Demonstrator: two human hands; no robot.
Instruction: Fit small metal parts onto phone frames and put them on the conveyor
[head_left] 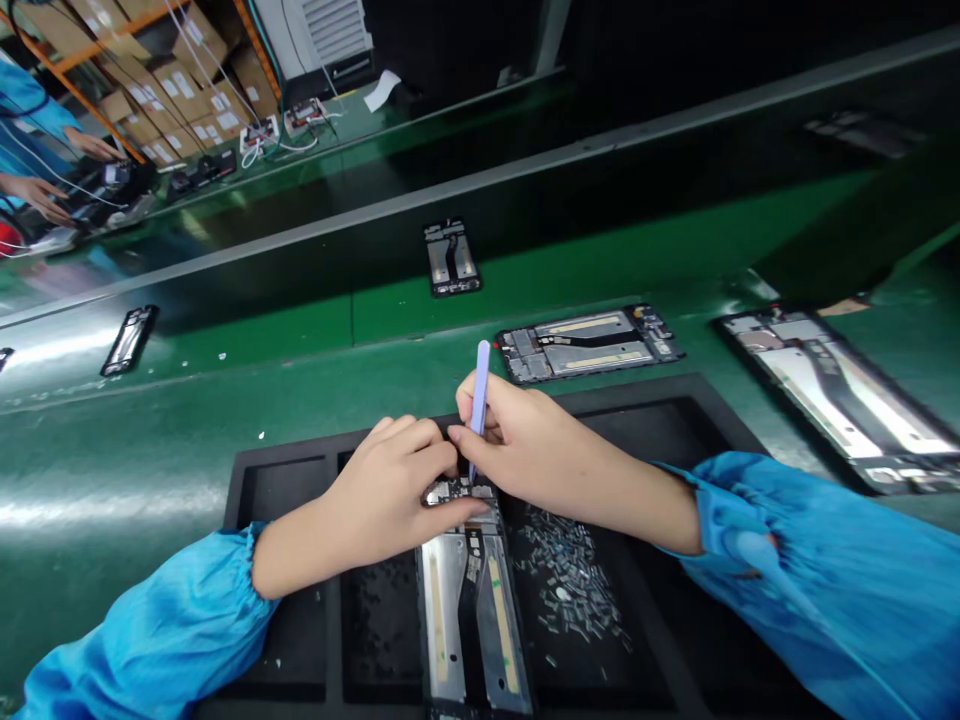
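Directly below me, in the head view, an opened phone assembly (469, 620) lies lengthwise over the black tray (652, 392), its top end right under my two hands. My left hand (401, 470) is closed around the assembly's upper left corner, the thumb laid across its face just below the top edge and the fingers curled at the far end. My right hand (529, 435) pinches lavender tweezers (481, 385), held nearly upright, their tip down at the assembly's top edge, just beside my left fingertips; I cannot tell whether the tip touches a part.

Right of the assembly, below my right wrist, small clear pieces (574, 575) are scattered in a tray compartment; dark bits (379, 605) lie in the one to its left. Beyond the tray, on the green bench (315, 395), a second phone assembly (589, 343) lies sideways near my right hand, with a larger-looking one (840, 390) farther right. Far left, a co-worker's hands (45, 197) are over some equipment.
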